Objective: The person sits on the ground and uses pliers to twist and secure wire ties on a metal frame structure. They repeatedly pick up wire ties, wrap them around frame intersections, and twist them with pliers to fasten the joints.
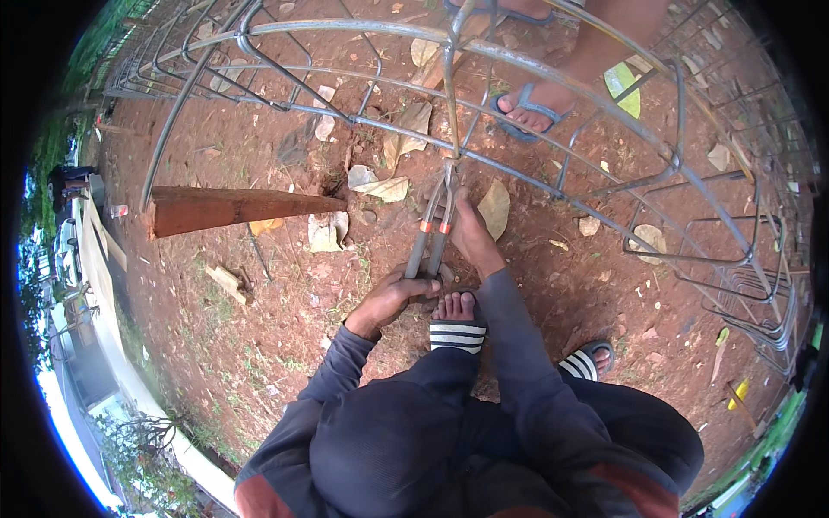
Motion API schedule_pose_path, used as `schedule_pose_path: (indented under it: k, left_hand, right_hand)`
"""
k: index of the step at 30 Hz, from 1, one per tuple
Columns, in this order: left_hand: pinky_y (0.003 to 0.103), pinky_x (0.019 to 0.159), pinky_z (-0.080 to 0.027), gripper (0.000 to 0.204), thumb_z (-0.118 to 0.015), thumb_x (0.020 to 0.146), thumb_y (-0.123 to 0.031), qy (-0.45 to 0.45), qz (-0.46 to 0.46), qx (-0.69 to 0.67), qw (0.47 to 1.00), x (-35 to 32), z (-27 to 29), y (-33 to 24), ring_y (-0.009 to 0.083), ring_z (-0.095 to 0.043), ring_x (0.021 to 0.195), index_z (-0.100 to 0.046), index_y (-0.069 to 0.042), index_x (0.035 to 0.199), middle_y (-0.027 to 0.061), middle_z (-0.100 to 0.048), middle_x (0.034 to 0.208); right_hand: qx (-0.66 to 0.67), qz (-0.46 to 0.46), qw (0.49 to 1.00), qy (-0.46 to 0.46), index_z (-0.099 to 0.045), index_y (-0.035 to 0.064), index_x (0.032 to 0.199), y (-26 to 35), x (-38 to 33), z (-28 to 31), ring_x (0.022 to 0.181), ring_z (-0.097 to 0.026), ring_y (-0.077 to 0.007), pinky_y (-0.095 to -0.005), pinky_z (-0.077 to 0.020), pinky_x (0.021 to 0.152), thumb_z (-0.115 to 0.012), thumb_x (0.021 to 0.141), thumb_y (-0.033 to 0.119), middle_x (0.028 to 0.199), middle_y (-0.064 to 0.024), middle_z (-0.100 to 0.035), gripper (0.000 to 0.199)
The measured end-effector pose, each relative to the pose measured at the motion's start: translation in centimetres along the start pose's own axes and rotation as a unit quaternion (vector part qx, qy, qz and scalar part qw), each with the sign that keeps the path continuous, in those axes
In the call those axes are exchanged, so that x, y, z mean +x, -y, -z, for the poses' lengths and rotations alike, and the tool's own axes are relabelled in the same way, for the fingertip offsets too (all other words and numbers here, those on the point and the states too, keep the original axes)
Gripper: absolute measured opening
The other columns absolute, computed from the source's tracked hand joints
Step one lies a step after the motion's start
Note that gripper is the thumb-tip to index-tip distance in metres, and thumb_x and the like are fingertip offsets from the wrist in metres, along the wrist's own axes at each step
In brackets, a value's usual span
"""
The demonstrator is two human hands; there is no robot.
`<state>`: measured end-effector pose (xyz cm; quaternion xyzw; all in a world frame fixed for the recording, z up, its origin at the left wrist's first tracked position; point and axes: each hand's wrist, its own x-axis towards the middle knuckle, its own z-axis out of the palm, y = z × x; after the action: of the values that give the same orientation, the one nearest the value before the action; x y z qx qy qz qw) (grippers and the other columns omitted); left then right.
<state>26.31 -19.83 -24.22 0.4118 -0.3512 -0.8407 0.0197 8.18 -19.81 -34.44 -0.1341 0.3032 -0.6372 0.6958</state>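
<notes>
Left hand grips the pincers; right hand curls behind, its hold unclear.

Timber lies left of the two-handled tool; rebar cage beyond.

Daylight falls on reddish-brown earth strewn with dry leaves (a yellow-green leaf lies toward 2 o'clock), as greenery fringes 10 o'clock and a pale strip curves past 8.
</notes>
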Motion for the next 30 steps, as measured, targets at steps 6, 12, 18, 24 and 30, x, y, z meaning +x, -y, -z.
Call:
schedule_pose_path:
  k: [6, 12, 18, 24, 30]
  left_hand:
    - [0.032, 0.083, -0.053, 0.031, -0.064, 0.098, -0.011, 0.058, 0.031, -0.103, 0.993, -0.3, -1.3, -2.1, 0.0199, -0.067, 0.09, -0.062, 0.002, 0.126, 0.0111, -0.071, 0.104]
    - [0.026, 0.062, -0.049, 0.024, -0.067, 0.102, -0.022, -0.053, 0.081, -0.15, 0.984, 2.2, -1.7, -1.4, 0.016, -0.063, 0.073, -0.063, -0.001, 0.113, 0.0066, -0.066, 0.086]
    - [0.028, 0.061, -0.049, 0.025, -0.066, 0.103, -0.023, 0.204, 0.075, -0.31, 0.926, 3.9, 1.5, 2.5, 0.016, -0.061, 0.069, -0.06, -0.001, 0.114, 0.0052, -0.062, 0.084]
    - [0.031, 0.065, -0.051, 0.031, -0.062, 0.105, -0.023, 0.059, 0.03, -0.064, 0.996, 0.5, 0.9, 1.4, 0.0169, -0.065, 0.074, -0.062, 0.003, 0.122, 0.0064, -0.066, 0.084]
    - [0.031, 0.069, -0.052, 0.038, -0.065, 0.103, -0.028, -0.193, 0.026, 0.215, 0.957, -0.3, 4.6, 3.4, 0.0148, -0.065, 0.072, -0.065, 0.002, 0.126, 0.0047, -0.066, 0.083]
  right_hand:
    - [0.148, 0.068, 0.987, -0.002, -0.044, 0.0001, 0.15, 1.2, 0.3, -2.9, 0.132, -0.054, -0.0249, -0.0459, -0.0431, 0.112, -0.045, 0.11, 0.041, 0.137, -0.0123, -0.059, 0.057]
    - [0.134, 0.068, 0.989, 0.01, -0.06, 0.0026, 0.133, -1.5, 2.3, -0.7, 0.103, -0.07, -0.0199, -0.0328, -0.0594, 0.086, -0.066, 0.102, 0.028, 0.109, -0.0047, -0.068, 0.041]
    - [0.128, 0.069, 0.989, 0.012, -0.062, 0.0031, 0.129, -0.7, 1.8, -0.9, 0.096, -0.07, -0.0151, -0.0301, -0.0582, 0.075, -0.066, 0.103, 0.028, 0.106, -0.0035, -0.068, 0.036]
    - [-0.286, -0.042, 0.942, -0.17, -0.062, 0.005, 0.127, 3.8, -1.5, 1.4, 0.09, -0.063, -0.0132, -0.0343, -0.0558, 0.08, -0.061, 0.105, 0.024, 0.1, -0.0014, -0.063, 0.029]
    - [-0.464, 0.013, 0.853, -0.236, -0.065, 0.0064, 0.12, 3.3, -4.2, 6.7, 0.072, -0.055, -0.0093, -0.0266, -0.0484, 0.067, -0.057, 0.108, 0.025, 0.091, 0.0011, -0.061, 0.023]
